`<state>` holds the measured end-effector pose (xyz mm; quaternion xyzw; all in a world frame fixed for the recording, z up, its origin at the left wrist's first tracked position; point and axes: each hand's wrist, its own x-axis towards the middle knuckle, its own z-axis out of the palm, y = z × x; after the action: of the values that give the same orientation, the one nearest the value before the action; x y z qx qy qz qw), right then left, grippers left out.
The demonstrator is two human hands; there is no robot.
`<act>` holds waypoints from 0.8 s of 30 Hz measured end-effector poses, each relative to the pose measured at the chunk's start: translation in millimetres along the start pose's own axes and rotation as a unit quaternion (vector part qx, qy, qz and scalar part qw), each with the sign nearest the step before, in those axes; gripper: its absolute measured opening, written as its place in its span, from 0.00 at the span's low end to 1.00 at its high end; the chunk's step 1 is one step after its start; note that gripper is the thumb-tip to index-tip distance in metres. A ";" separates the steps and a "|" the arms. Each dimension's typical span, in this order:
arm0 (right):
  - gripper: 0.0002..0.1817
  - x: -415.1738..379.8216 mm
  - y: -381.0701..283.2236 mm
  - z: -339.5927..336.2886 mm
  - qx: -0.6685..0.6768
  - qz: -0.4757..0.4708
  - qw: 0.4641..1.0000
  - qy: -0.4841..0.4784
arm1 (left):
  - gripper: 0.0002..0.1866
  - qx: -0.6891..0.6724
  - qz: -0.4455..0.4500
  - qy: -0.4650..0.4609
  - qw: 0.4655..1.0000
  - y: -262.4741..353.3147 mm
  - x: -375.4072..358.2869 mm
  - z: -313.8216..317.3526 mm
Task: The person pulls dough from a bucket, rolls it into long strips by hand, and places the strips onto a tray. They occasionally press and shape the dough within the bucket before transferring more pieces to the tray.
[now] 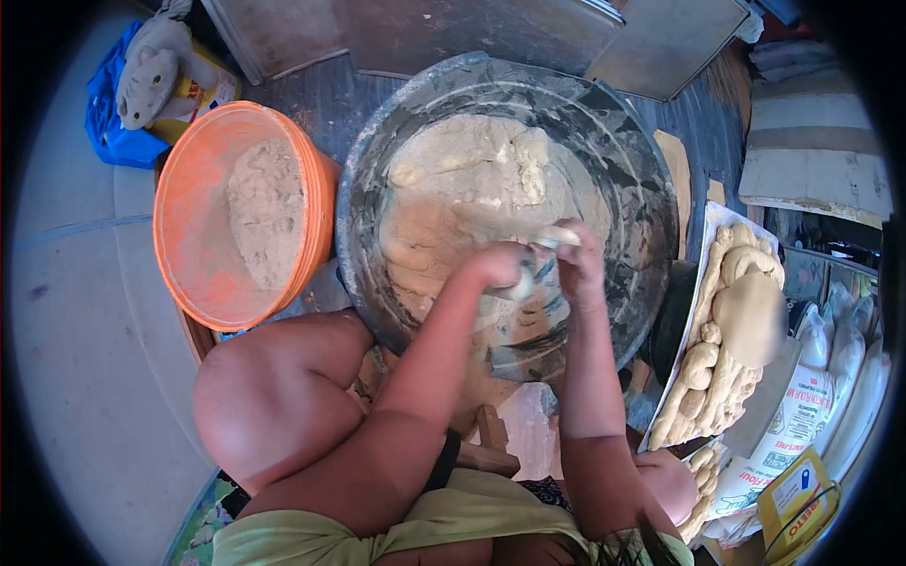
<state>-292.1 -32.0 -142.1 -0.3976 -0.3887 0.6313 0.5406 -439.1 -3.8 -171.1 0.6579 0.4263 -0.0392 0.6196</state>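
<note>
Both my hands are over a large dark round basin (642, 189) dusted with flour. My left hand (500, 269) is closed around a pale lump of dough (514, 286), part of which shows below its fingers. My right hand (578, 259) pinches another pale piece of dough (559, 236) between thumb and fingers, close to the left one. Whether the two pieces are joined is hard to tell, as they are blurred. Behind my hands, thick rolls of dough (453, 160) lie on flour in the basin.
An orange tub (321, 189) holding flour (269, 217) stands at the left. To the right, a tray (672, 401) bears twisted dough pieces (703, 363). Flour sacks (802, 406) and a yellow package (802, 500) are at the lower right. Boards (425, 38) lean beyond the basin.
</note>
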 end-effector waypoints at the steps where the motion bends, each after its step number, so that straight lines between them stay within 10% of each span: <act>1: 0.09 -2.6 -5.1 -4.1 0.025 -0.021 0.999 0.038 | 0.24 0.000 -0.001 0.001 1.000 6.1 4.3 4.4; 4: 0.16 6.3 -21.5 -23.5 -0.029 0.066 0.975 0.211 | 0.22 0.040 0.099 -0.035 0.994 10.0 17.4 28.3; 6: 0.23 14.5 -2.1 -55.7 -0.371 0.211 0.887 0.175 | 0.20 0.211 0.113 0.376 0.895 -20.4 35.6 69.0; 7: 0.23 16.7 10.6 -62.6 -0.373 0.210 0.886 0.176 | 0.17 0.211 0.107 0.416 0.878 -32.4 35.4 75.4; 9: 0.28 23.2 31.8 -68.6 -0.619 0.140 0.738 0.231 | 0.16 0.149 0.084 0.359 0.918 -73.0 46.1 75.8; 13: 0.27 58.7 90.3 -28.0 -0.542 0.112 0.833 0.014 | 0.07 -0.138 -0.006 0.150 0.979 -114.3 32.1 14.7; 18: 0.20 49.4 163.6 33.1 -0.762 -0.045 0.646 0.023 | 0.08 -0.365 -0.136 0.399 0.830 -139.5 27.8 -6.4; 19: 0.14 44.5 164.8 37.1 -0.743 -0.056 0.666 0.035 | 0.07 -0.496 -0.130 0.453 0.729 -142.0 27.9 -2.7; 24: 0.11 11.8 135.7 25.2 -0.672 0.005 0.734 -0.100 | 0.08 -0.563 -0.145 0.360 0.730 -153.5 37.7 33.6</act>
<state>-367.2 -37.3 -258.4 -0.5941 -0.7612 0.2447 0.0878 -492.7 -33.1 -320.7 0.0834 0.6512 0.3586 0.6637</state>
